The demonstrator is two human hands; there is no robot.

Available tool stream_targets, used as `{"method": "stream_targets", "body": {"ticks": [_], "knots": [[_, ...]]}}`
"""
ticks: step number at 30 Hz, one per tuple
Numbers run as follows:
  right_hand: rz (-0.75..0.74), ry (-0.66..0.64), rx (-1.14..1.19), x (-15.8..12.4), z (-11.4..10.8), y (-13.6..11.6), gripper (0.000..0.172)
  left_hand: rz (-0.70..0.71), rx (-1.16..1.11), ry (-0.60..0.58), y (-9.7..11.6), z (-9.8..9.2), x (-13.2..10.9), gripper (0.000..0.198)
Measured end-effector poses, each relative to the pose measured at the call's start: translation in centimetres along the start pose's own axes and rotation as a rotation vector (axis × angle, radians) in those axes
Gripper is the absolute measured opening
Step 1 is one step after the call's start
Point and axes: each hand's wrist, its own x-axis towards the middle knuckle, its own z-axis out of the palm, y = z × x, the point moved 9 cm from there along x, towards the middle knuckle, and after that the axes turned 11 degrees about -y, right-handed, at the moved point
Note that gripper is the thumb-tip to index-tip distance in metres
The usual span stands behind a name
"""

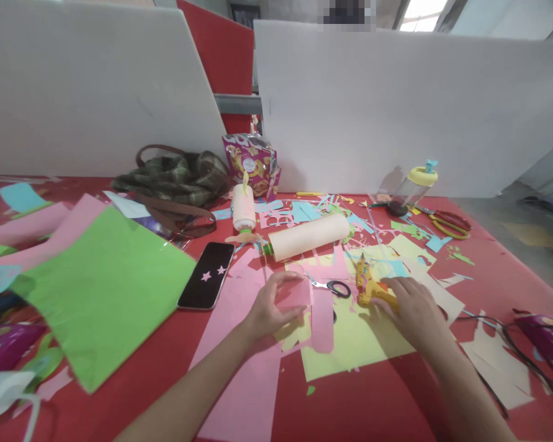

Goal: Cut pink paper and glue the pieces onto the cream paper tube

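Note:
In the head view my left hand (273,307) curls round a pink paper piece (295,294), with fingers and thumb at its edges. My right hand (410,307) is closed on the handle of a yellow hot glue gun (367,281), whose nozzle points away from me. Between the hands lie small scissors (338,288) with dark handles, partly covered. A pink paper strip (322,325) with rounded ends rests beside them on a pale yellow sheet (364,344). Beyond the hands lies a cream paper-covered cylinder (311,237) with green at its ends.
A phone (206,276) lies left of my left hand, beside a large green sheet (105,288). Behind stand a shorter cream cylinder (244,207), a snack bag (251,162) and a yellow-lidded jar (417,187). Pliers (449,222) and a black cord (507,334) are at right.

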Motion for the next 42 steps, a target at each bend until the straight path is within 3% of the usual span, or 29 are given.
{"method": "stream_targets", "body": {"ticks": [4, 8, 13, 20, 27, 33, 42], "knots": [[-0.201, -0.096, 0.275, 1.3, 0.8, -6.0, 0.014, 0.0, 0.007, 0.015, 0.0, -0.1, 0.0, 0.043], [-0.169, -0.106, 0.25, 3.3, 1.8, -8.0, 0.016, 0.001, 0.006, 0.029, 0.0, -0.2, -0.1, 0.042], [-0.16, -0.165, 0.359, 5.0, 3.0, -8.2, 0.015, 0.0, -0.005, 0.041, 0.1, -0.3, -0.2, 0.044], [-0.123, -0.176, 0.648, 5.3, 2.1, -7.5, 0.013, -0.015, -0.064, 0.077, 0.1, -0.5, -0.1, 0.044], [-0.069, -0.234, 1.088, 5.1, 2.0, -6.7, 0.015, 0.02, -0.098, 0.114, 0.4, -0.9, 0.0, 0.042], [0.125, -0.197, 1.748, 4.5, 3.6, -6.3, 0.018, 0.029, -0.106, 0.11, 0.3, -0.9, 0.1, 0.043], [0.128, -0.135, 1.961, 4.3, 3.0, -6.8, 0.015, 0.013, -0.126, 0.103, 0.2, -0.7, 0.2, 0.042]]}}
